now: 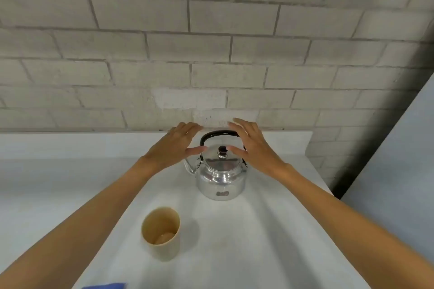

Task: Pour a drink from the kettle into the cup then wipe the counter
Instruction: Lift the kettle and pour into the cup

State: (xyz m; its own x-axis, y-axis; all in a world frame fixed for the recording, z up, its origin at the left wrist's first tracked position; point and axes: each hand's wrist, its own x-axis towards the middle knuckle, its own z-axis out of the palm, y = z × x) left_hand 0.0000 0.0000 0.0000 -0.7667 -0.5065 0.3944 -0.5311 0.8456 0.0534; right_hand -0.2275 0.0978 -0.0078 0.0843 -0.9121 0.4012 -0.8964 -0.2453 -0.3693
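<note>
The steel kettle (220,175) is flanked by the left hand (175,148) and right hand (254,145), both spread and empty; its black handle (220,134) is likely to be gripped next.

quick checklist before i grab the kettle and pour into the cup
1. Kettle upright on the counter, lid seated: ok.
2. Handle raised and free to grasp, left hand and right hand both open beside it, neither gripping: ok.
3. Spout points left, towards the cup's side: ok.
4. Cup upright, mouth open, standing apart from the kettle: ok.
5. Cup empty: cannot tell, something pale shows at the bottom.
6. Blue cloth for wiping at the near counter edge, only partly in view: ok.
</note>
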